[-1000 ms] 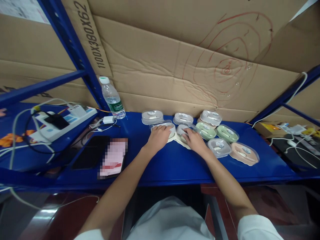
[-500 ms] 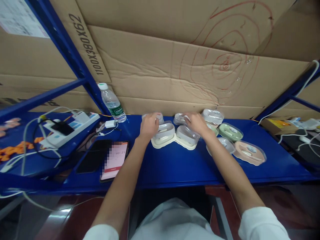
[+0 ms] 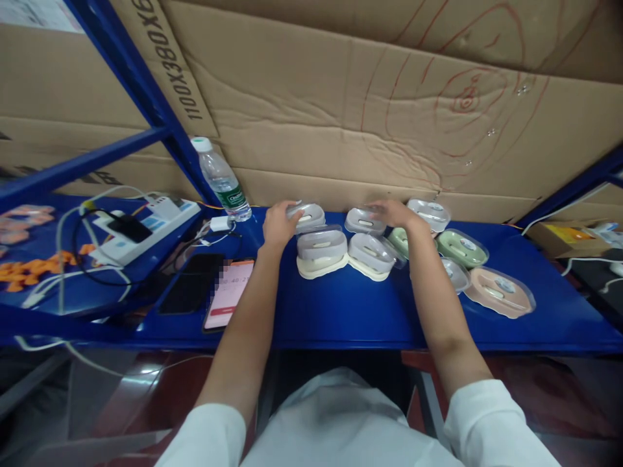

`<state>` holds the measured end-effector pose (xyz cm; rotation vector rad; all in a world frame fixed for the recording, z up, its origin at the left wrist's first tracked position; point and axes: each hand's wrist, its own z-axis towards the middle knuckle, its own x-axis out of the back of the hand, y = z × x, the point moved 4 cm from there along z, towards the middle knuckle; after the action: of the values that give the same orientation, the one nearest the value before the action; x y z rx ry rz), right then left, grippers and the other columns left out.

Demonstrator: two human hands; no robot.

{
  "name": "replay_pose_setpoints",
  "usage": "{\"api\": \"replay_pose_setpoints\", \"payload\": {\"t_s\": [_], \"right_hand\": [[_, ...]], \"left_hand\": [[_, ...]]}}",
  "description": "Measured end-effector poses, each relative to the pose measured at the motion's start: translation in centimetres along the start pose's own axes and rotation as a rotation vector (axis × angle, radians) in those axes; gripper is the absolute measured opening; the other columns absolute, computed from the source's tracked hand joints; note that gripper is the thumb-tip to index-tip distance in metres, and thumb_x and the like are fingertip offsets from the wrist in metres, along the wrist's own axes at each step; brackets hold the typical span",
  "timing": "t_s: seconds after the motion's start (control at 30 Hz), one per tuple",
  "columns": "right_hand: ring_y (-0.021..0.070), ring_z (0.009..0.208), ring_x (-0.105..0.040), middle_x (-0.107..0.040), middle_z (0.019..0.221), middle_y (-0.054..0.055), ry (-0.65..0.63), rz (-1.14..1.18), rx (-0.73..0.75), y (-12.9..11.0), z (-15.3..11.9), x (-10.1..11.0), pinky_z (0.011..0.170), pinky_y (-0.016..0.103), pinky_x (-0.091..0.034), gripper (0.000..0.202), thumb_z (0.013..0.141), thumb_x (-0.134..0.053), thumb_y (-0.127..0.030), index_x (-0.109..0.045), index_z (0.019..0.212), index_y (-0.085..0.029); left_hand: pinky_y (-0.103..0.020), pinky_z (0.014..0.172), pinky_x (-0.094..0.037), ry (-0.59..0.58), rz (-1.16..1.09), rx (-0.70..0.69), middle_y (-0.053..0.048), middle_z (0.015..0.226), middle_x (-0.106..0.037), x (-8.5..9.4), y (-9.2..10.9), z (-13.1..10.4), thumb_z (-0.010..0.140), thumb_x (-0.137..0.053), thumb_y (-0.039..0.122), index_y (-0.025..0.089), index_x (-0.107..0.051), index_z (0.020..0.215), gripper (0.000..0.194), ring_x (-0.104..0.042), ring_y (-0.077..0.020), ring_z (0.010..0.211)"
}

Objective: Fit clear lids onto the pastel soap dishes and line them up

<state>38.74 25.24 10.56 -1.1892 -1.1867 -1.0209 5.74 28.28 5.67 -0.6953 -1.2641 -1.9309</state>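
Observation:
My left hand (image 3: 280, 224) grips the outer left end of a clear-lidded grey container (image 3: 311, 218), its thumb over the front edge. My right hand (image 3: 396, 213) has its fingers closed at the right edge of another grey container (image 3: 364, 222); part of its grip is hidden. Just in front of these lie two more lidded grey containers, a left one (image 3: 322, 244) and a right one (image 3: 371, 253). Both rest on cream-coloured pieces (image 3: 321, 267) that meet in the middle.
Right of my right forearm are a green container (image 3: 462, 249), a peach one (image 3: 500, 292) and grey ones (image 3: 429, 215). A bottle (image 3: 228, 188), a lit phone (image 3: 228, 295) and a power strip (image 3: 141, 237) are on the left. Cardboard (image 3: 292, 104) stands behind.
My hands have moved apart, left hand leftward and right hand rightward, uncovering more of the two back containers. The camera view has shifted slightly.

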Motion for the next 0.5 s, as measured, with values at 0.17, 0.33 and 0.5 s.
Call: {"api": "replay_pose_setpoints", "payload": {"t_s": [0.17, 0.33, 0.5], "right_hand": [[0.0303, 0.128, -0.068, -0.071, 0.140, 0.019, 0.121, -0.017, -0.022, -1.4, -0.9, 2.2, 0.109, 0.041, -0.049, 0.044, 0.105, -0.050, -0.027, -0.066, 0.144, -0.013], [0.0237, 0.113, -0.074, -0.081, 0.122, 0.006, -0.041, -0.003, 0.089, -4.9, -1.2, 1.0, 0.096, 0.028, -0.052, 0.034, 0.103, -0.055, -0.027, -0.077, 0.128, -0.022], [0.0312, 0.115, -0.074, -0.079, 0.124, 0.014, -0.167, -0.067, 0.046, -6.8, -1.0, -1.5, 0.096, 0.034, -0.054, 0.033, 0.097, -0.063, -0.029, -0.078, 0.125, -0.021]], "left_hand": [[-0.045, 0.118, -0.043, 0.158, 0.019, 0.029, -0.018, 0.142, -0.062, 1.8, 0.6, -0.4, 0.103, -0.053, 0.028, 0.017, -0.066, 0.133, 0.035, -0.056, -0.0311, 0.138], [-0.044, 0.109, -0.051, 0.079, 0.072, -0.028, -0.012, 0.122, -0.072, 1.8, 1.6, -1.1, 0.094, -0.059, 0.019, 0.024, -0.076, 0.111, 0.025, -0.066, -0.0311, 0.123], [-0.044, 0.097, -0.057, -0.095, 0.130, -0.062, -0.011, 0.106, -0.080, 0.5, 1.8, -1.8, 0.094, -0.061, 0.022, 0.026, -0.081, 0.104, 0.023, -0.073, -0.0332, 0.107]]}}
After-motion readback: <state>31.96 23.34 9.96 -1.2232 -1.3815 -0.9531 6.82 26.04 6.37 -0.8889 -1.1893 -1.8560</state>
